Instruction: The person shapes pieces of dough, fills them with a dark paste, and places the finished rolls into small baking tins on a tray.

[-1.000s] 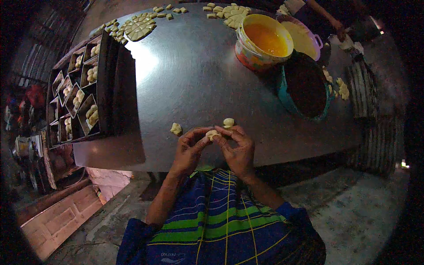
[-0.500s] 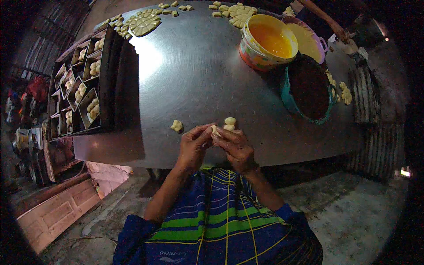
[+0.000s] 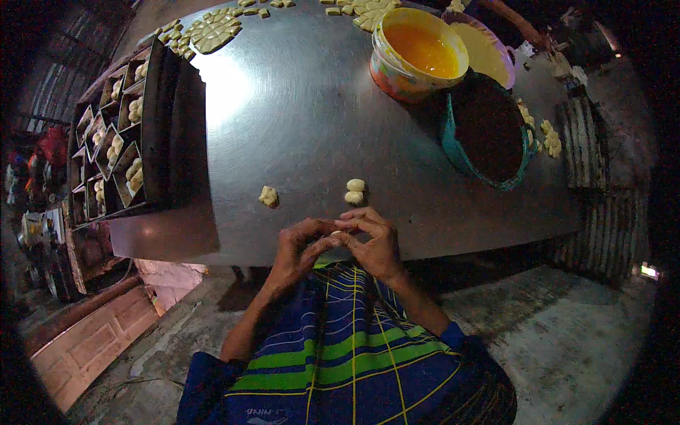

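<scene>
Close to the table's near edge, my left hand and my right hand meet, fingers pinched together. A small piece of pale dough is held between them, mostly hidden by my fingers. Just beyond my right hand lie two smooth dough balls, one behind the other and touching. A rougher dough lump rests on the metal table farther left, apart from my left hand.
A dark tray of metal tins with dough balls stands at left. An orange-filled bucket, a teal tub with dark contents and a purple basin are at right. Flattened, cut dough lies along the far edge. Another person's arm reaches in at far right.
Both hands have drawn slightly nearer to me with the dough, uncovering the two dough balls more fully. The whole view has shifted a little.
</scene>
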`<state>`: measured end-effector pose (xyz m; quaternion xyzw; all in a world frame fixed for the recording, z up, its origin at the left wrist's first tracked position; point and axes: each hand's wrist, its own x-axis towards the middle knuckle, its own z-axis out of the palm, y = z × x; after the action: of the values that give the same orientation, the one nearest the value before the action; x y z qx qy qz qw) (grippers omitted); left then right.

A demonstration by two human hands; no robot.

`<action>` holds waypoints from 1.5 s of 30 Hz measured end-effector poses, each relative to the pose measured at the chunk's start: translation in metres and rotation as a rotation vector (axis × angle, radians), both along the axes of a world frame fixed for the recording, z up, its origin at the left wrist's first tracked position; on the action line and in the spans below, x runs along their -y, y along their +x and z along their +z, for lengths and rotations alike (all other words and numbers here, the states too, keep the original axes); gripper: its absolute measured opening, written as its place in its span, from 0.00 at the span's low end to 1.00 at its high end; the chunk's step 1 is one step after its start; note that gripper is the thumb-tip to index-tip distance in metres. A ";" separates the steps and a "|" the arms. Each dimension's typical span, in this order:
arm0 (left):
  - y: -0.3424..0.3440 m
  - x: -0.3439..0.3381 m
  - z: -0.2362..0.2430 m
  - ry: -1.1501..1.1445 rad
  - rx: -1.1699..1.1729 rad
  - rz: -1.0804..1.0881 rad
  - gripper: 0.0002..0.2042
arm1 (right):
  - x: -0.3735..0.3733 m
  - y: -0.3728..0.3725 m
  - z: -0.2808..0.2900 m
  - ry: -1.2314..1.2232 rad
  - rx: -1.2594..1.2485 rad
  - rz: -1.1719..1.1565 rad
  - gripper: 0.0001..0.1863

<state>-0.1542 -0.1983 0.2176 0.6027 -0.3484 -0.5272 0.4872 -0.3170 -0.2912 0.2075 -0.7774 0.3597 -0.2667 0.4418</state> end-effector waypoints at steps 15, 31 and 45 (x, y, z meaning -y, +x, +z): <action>-0.028 0.018 -0.026 -0.024 -0.356 -0.011 0.26 | 0.007 -0.036 -0.019 0.565 0.010 -0.098 0.06; 0.069 -0.014 -0.078 0.085 0.476 0.606 0.11 | 0.058 -0.029 -0.091 -0.444 -0.298 -0.124 0.12; 0.073 -0.004 -0.086 0.044 -0.704 0.495 0.11 | -0.015 0.081 -0.049 0.165 -0.014 -0.109 0.14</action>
<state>-0.0813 -0.1942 0.1317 0.4617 0.0057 -0.5752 0.6753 -0.2356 -0.2766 0.1588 -0.7195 0.4251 -0.2542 0.4868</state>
